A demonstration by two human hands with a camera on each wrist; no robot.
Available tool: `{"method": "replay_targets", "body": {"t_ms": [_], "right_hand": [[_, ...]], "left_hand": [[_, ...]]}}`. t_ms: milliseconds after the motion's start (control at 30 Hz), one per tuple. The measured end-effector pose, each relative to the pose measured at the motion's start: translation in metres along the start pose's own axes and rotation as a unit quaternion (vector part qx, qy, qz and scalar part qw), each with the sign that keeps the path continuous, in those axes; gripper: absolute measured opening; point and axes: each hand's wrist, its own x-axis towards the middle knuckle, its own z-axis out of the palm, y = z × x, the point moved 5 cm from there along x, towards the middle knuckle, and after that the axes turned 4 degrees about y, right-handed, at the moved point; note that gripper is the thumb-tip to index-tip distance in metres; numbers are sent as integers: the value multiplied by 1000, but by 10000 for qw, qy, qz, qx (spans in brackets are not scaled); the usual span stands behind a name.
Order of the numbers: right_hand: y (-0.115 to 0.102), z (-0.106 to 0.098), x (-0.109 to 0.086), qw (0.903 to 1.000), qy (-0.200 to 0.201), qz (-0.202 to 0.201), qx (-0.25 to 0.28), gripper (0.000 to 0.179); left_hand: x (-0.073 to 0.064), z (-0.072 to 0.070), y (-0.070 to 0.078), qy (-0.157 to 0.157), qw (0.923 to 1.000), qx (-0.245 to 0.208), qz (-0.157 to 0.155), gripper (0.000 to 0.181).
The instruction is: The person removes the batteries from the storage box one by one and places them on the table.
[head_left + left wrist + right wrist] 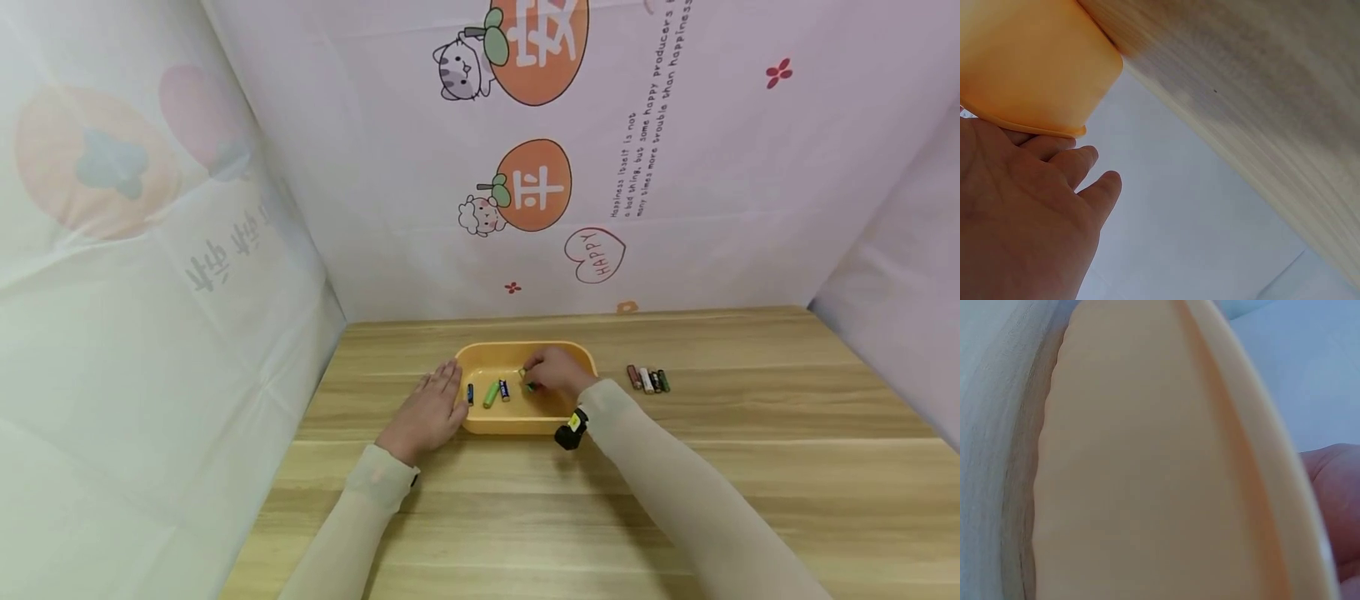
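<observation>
A yellow-orange plastic bin (517,426) stands on the wooden table. My left hand (429,412) rests along its left rim with fingers extended; in the left wrist view those fingers (1072,164) lie at the rim of the bin (1035,69). Inside, my right hand (557,371) pinches a green battery (531,387), partly covered by the fingers. To its left in the bin lie a dark blue battery (470,394), a light green battery (491,393) and a blue-and-white battery (505,390). The right wrist view is mostly filled by the bin's outer wall (1129,450).
Right of the bin, several batteries lie side by side on the table (750,400), among them a reddish battery (634,377), a white battery (647,381) and a dark green battery (663,381). A printed white cloth (405,250) hangs behind the table and along its sides.
</observation>
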Motion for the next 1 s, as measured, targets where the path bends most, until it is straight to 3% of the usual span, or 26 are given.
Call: {"method": "replay_targets", "body": {"t_ms": [167, 600, 1000], "right_hand": [[3, -2, -3, 9999, 76, -79, -88, 23], [4, -20, -14, 9976, 26, -62, 687, 28], [4, -40, -24, 9951, 55, 54, 988, 31]], "left_hand": [[-2, 0, -1, -45, 10000, 54, -9, 68], [-2, -1, 0, 45, 10000, 19, 5, 67], [-2, -1, 1, 77, 9999, -73, 56, 64]]}}
